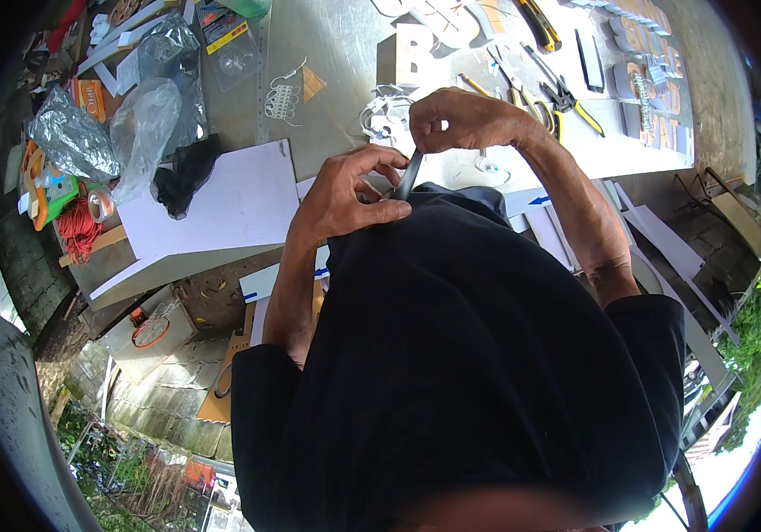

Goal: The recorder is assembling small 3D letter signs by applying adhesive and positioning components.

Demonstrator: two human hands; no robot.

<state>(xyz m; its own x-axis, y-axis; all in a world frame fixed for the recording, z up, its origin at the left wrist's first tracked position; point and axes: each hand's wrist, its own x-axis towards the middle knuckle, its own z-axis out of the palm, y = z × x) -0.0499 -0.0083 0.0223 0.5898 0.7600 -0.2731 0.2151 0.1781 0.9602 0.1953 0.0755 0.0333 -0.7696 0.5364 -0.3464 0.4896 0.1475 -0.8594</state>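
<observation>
A narrow black strip that looks like tape point(408, 176) stretches between my two hands, close in front of my dark shirt. My left hand point(352, 191) is closed around its lower end, with thumb and fingers curled. At the upper end, my right hand point(462, 121) pinches the strip between thumb and forefinger. Whether a roll sits inside my left hand is hidden. Just beyond the hands lie thin white wires point(387, 113) in a loose tangle. Next to them stands a white block letter point(414, 55).
A yellow-handled cutting plier point(565, 99), a yellow-black utility knife point(538, 24) and a black flat bar point(590, 61) lie at the right. Small block letters point(655, 75) line the far right. Clear plastic bags point(145, 133), red cord point(79, 232) and a white sheet point(221, 199) are at left.
</observation>
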